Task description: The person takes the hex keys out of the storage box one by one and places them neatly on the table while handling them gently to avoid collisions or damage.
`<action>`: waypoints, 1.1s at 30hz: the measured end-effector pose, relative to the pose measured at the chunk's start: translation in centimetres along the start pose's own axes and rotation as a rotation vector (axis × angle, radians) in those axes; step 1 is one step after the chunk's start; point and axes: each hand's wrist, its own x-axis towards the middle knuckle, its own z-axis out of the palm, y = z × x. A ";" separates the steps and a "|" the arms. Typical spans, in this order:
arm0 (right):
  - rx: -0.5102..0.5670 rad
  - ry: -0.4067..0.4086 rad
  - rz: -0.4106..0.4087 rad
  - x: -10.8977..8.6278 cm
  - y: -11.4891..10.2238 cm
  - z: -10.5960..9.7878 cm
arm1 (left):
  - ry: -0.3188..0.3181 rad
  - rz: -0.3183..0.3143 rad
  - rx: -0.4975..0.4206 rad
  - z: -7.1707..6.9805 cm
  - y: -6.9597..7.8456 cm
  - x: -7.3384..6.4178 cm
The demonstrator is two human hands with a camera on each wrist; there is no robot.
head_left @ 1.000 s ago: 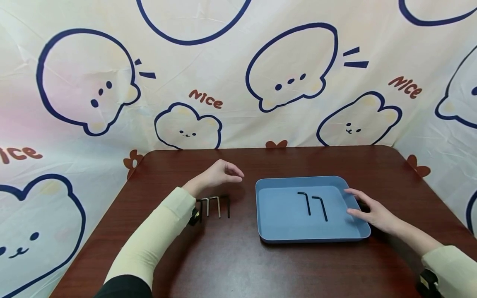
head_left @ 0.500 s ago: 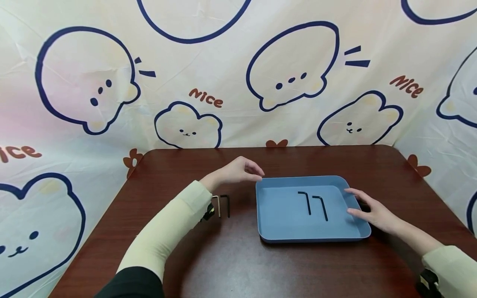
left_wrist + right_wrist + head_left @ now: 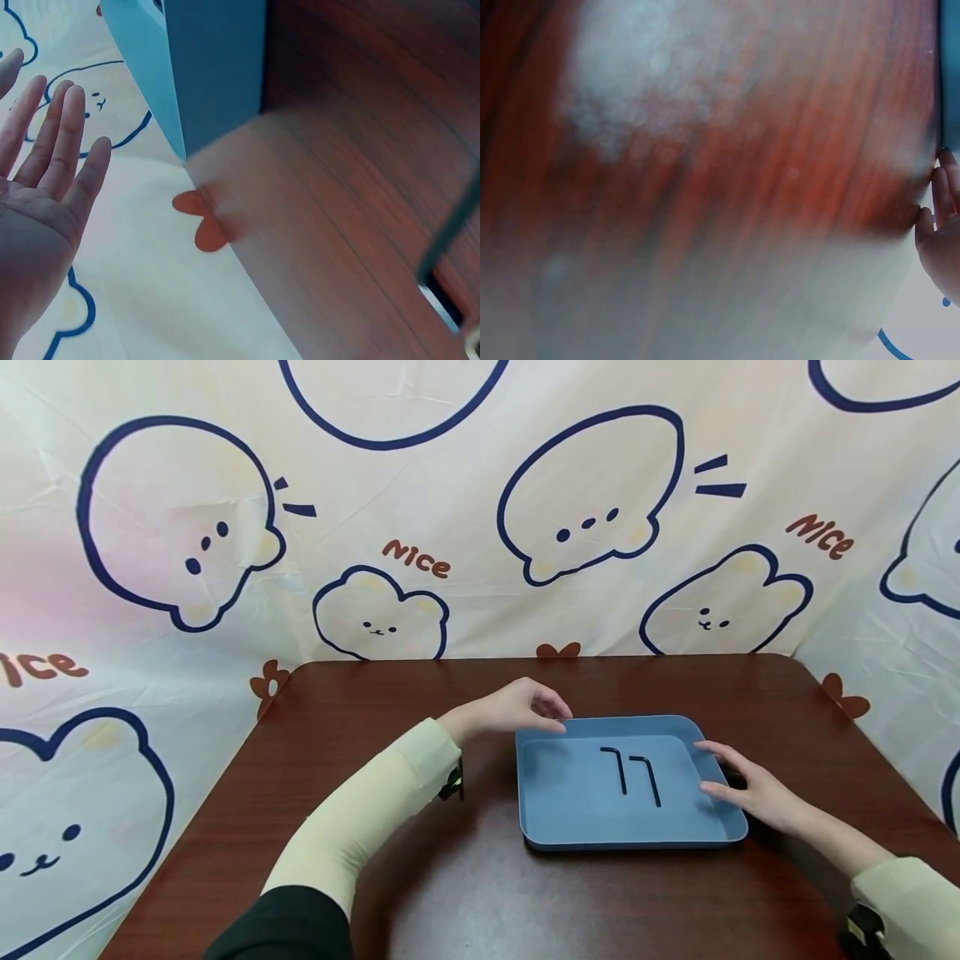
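From the head: a blue tray (image 3: pixel 570 810) sits on the brown table (image 3: pixel 555 902). Two black hex keys (image 3: pixel 653 783) lie apart in the middle of it, side by side. Their long legs point to about 6 o'clock and their short ends to 9. The left hand (image 3: pixel 517 706) is at the tray's 10 o'clock corner, with its thumb over the rim. I can't tell if it touches. The right hand (image 3: pixel 753 785) rests on the tray's edge at 3 o'clock, its thumb and pointing finger wide apart. A dark rod (image 3: pixel 462 781) pokes out by the left sleeve (image 3: pixel 390 789), at 9 o'clock from the tray.

From the left wrist: the left hand is at 9 o'clock, its fingers long, a bit spread, and holding nothing. The tray is at 12 o'clock. A blurry dark bar (image 3: pixel 450 232) is near 4 o'clock; I can't tell what it is.

From the right wrist: the right hand is near 4 o'clock, partly cut off. Its fingers are nearly straight and close together, by the tray's end at 2 o'clock. Blurry, shiny table fills most of the rest.
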 end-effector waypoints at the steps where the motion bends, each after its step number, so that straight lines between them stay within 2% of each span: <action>1: -0.001 -0.001 -0.001 0.0 0.0 0.0 | -0.003 0.000 0.001 0.2 0.1 0.3; 9: 0.003 -0.003 -0.001 0.1 -0.1 0.0 | -0.041 0.041 0.012 1.7 0.8 2.6; 17: 0.004 -0.008 0.014 0.0 -0.1 0.0 | -0.056 0.035 0.000 3.0 1.1 4.2; 24: 0.009 -0.011 0.009 -0.1 -0.2 -0.1 | -0.063 0.027 0.010 3.9 1.6 5.0; 33: 0.009 -0.014 0.006 0.0 -0.1 -0.2 | -0.087 0.021 -0.009 5.0 1.2 5.8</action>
